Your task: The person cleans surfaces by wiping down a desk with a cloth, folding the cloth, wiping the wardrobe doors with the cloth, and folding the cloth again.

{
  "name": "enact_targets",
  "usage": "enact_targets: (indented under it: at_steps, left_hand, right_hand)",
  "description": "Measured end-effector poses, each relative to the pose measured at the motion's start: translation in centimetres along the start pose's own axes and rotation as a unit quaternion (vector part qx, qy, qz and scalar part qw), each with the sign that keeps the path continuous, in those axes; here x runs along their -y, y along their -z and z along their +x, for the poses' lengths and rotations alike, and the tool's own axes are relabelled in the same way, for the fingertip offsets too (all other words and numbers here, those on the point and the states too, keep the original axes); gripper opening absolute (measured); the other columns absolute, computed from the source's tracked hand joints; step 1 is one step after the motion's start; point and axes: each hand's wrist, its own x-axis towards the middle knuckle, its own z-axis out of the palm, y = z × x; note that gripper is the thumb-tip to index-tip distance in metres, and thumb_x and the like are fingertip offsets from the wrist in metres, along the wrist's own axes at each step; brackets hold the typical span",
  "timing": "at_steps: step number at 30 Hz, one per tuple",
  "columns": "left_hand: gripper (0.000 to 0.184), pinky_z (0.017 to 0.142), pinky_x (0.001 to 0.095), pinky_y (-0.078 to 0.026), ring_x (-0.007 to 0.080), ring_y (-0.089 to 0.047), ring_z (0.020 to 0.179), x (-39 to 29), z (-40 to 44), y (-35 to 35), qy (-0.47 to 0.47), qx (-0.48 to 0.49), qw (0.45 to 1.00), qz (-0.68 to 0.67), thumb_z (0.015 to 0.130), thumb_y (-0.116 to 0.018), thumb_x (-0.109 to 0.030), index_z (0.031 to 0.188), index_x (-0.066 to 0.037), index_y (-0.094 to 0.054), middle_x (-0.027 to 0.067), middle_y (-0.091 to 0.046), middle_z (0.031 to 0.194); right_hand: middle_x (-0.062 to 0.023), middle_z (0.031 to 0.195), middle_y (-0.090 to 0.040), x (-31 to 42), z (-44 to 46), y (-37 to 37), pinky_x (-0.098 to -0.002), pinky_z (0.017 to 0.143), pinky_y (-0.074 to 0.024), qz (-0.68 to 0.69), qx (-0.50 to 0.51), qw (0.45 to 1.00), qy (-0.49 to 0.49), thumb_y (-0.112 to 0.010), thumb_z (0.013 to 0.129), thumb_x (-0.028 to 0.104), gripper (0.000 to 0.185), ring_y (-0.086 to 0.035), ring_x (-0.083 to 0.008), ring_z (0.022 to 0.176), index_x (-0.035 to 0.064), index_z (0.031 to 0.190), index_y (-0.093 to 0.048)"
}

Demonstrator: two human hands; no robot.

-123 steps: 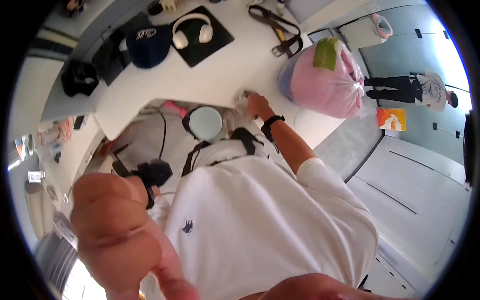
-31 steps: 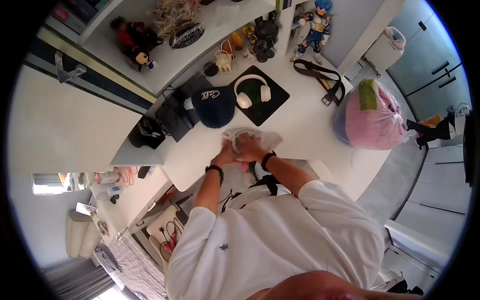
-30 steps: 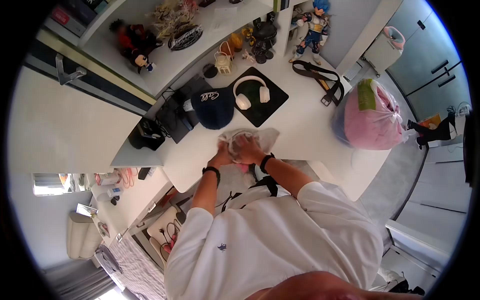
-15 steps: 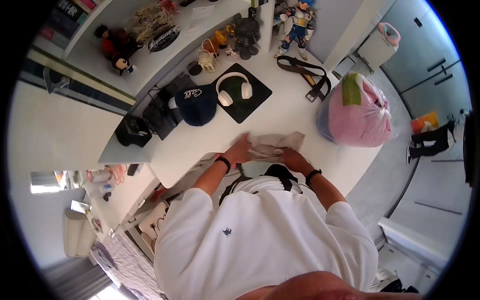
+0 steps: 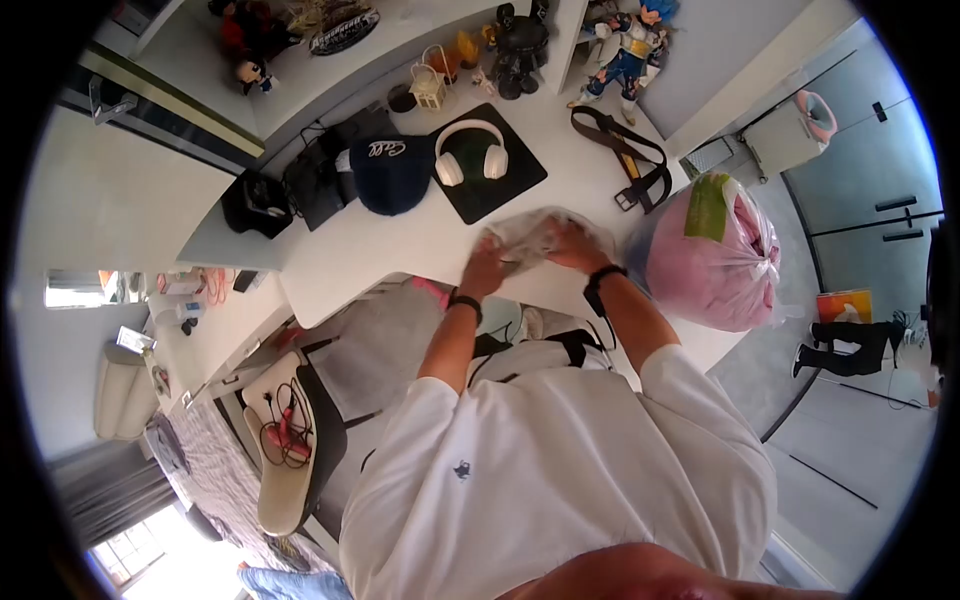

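Note:
A crumpled greyish-beige cloth lies on the white desk, just in front of the black mat, slightly blurred. My left hand grips its left side with bent fingers. On its right part is my right hand, fingers curled into the fabric; some fingertips are hard to make out. White headphones rest on the black square mat beyond the cloth. To the left of the mat sits a dark blue cap with white lettering.
A clear bag of pink fabric stands on the desk at right. Behind it lies a coiled black belt. Figurines and a small lantern line the back. A chair with a corded pink device stands at left.
Both hands and the cloth have moved forward, away from my body and farther onto the desk. The cloth is now spread beneath my hands. My view has shifted too.

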Motion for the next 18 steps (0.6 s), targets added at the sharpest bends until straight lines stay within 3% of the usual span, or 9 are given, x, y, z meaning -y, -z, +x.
enact_targets:
  at_steps: [1, 6, 8, 11, 12, 13, 15, 17, 18]
  left_hand:
    - [0.044, 0.111, 0.0463, -0.028, 0.0408, -0.034, 0.132, 1.6, -1.6, 0.3, 0.008, -0.029, 0.999, 0.044, 0.083, -0.054, -0.016, 0.126, -0.007, -0.053, 0.0265, -0.037, 0.141]
    - [0.054, 0.110, 0.0482, -0.029, 0.0414, -0.030, 0.134, 10.5, -7.4, 2.4, 0.098, -0.011, 0.990, 0.096, 0.078, -0.063, -0.018, 0.129, -0.009, -0.048, 0.0234, -0.034, 0.144]
    - [0.054, 0.109, 0.0481, -0.030, 0.0399, -0.029, 0.134, 11.6, -8.4, 3.3, 0.090, 0.103, 0.990, 0.038, 0.076, -0.067, -0.018, 0.126, -0.008, -0.051, 0.0219, -0.035, 0.142]
    - [0.048, 0.107, 0.0452, -0.034, 0.0358, -0.038, 0.130, 11.1, -6.6, 4.8, 0.137, 0.118, 0.980, -0.078, 0.076, -0.067, -0.015, 0.121, -0.007, -0.053, 0.0194, -0.045, 0.133]
    - [0.040, 0.099, 0.0415, -0.042, 0.0310, -0.052, 0.115, 9.4, -6.0, 6.0, 0.153, 0.128, 0.973, -0.115, 0.081, -0.065, -0.018, 0.118, -0.007, -0.055, 0.0166, -0.054, 0.122]
    - [0.040, 0.099, 0.0415, -0.042, 0.0310, -0.052, 0.115, 8.3, -4.7, 6.2, 0.148, 0.126, 0.975, -0.109, 0.081, -0.065, -0.018, 0.118, -0.007, -0.055, 0.0166, -0.054, 0.122]
    - [0.038, 0.092, 0.0398, -0.045, 0.0313, -0.057, 0.108, 6.8, -3.2, 5.8, 0.220, 0.171, 0.913, -0.300, 0.089, -0.061, -0.020, 0.125, -0.011, -0.050, 0.0185, -0.059, 0.116]
    - [0.039, 0.090, 0.0394, -0.046, 0.0299, -0.058, 0.107, 7.5, -1.7, 3.9, 0.201, 0.206, 0.927, -0.240, 0.091, -0.059, -0.023, 0.126, -0.012, -0.049, 0.0185, -0.060, 0.117]
    - [0.043, 0.090, 0.0399, -0.046, 0.0308, -0.058, 0.107, 7.2, -1.9, 3.4, 0.157, 0.160, 0.962, -0.154, 0.090, -0.060, -0.028, 0.127, -0.011, -0.048, 0.0185, -0.060, 0.116]
  right_hand:
    - [-0.0319, 0.136, -0.036, 1.5, 1.1, -1.9, -0.0534, 0.097, -0.0389, -0.049, 0.054, 0.997, 0.037, -0.071, 0.070, 0.035, 0.084, -0.038, -0.0488, 0.123, 0.0110, 0.142, -0.035]
    - [-0.0289, 0.149, -0.020, 12.1, 0.0, -6.9, -0.0587, 0.101, -0.0354, -0.191, 0.105, 0.968, 0.122, -0.071, 0.072, 0.041, 0.075, -0.028, -0.0503, 0.133, 0.0217, 0.139, -0.043]
    - [-0.0295, 0.147, -0.025, 12.3, 0.0, -8.1, -0.0583, 0.100, -0.0363, -0.186, 0.088, 0.969, 0.138, -0.071, 0.072, 0.043, 0.073, -0.030, -0.0488, 0.133, 0.0210, 0.137, -0.047]
    - [-0.0276, 0.141, -0.038, 9.8, 2.5, -5.8, -0.0581, 0.100, -0.0353, -0.121, 0.131, 0.973, 0.146, -0.070, 0.073, 0.045, 0.063, -0.036, -0.0447, 0.129, 0.0208, 0.129, -0.055]
    - [-0.0249, 0.137, -0.043, 8.3, 2.6, -4.6, -0.0563, 0.101, -0.0337, -0.129, 0.128, 0.975, 0.131, -0.068, 0.074, 0.048, 0.059, -0.038, -0.0427, 0.127, 0.0196, 0.125, -0.058]
    - [-0.0222, 0.134, -0.048, 6.8, 2.8, -3.2, -0.0544, 0.103, -0.0321, -0.137, 0.123, 0.976, 0.115, -0.066, 0.075, 0.050, 0.057, -0.041, -0.0407, 0.125, 0.0184, 0.122, -0.061]
    - [-0.0189, 0.136, -0.047, 5.3, 1.8, 1.4, -0.0523, 0.107, -0.0255, -0.165, 0.117, 0.978, 0.049, -0.062, 0.076, 0.057, 0.068, -0.041, -0.0400, 0.125, 0.0130, 0.127, -0.056]
    - [-0.0210, 0.140, -0.042, -2.7, 4.6, -0.4, -0.0529, 0.110, -0.0217, -0.065, 0.038, 0.994, 0.077, -0.059, 0.076, 0.063, 0.078, -0.038, -0.0414, 0.128, 0.0082, 0.131, -0.051]
    - [-0.0218, 0.141, -0.040, -4.9, 5.7, -0.2, -0.0531, 0.110, -0.0204, -0.033, 0.007, 0.995, 0.090, -0.058, 0.076, 0.065, 0.081, -0.038, -0.0419, 0.128, 0.0066, 0.132, -0.049]
